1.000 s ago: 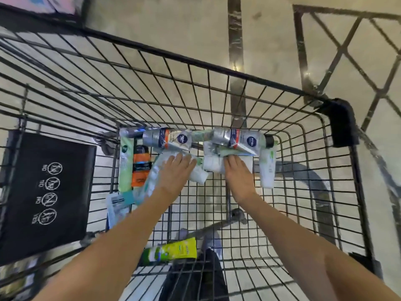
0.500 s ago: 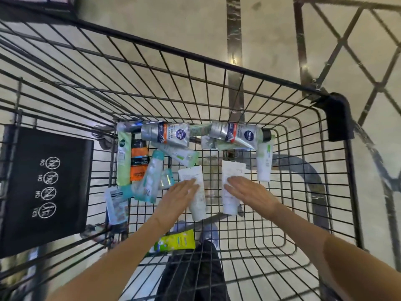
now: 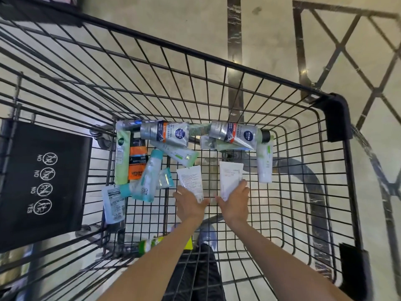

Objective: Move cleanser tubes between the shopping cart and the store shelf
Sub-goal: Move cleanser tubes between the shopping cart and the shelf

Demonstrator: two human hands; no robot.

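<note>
One head-worn camera looks steeply down, close above a wire shopping cart (image 3: 217, 61) and pale floor (image 3: 173, 22).

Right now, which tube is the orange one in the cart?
Look in the cart, at the pile of tubes in its far left corner. The orange tube lies between a long green tube and a teal-capped one. It alone is orange with black bands.

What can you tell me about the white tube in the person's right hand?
The white tube looks like soft plastic, flat and wide at its crimped far end, with small faint print on its face. It points away from the person, above the wire floor of the shopping cart. The right hand grips its near end, hiding any cap. Nothing else touches it.
</note>
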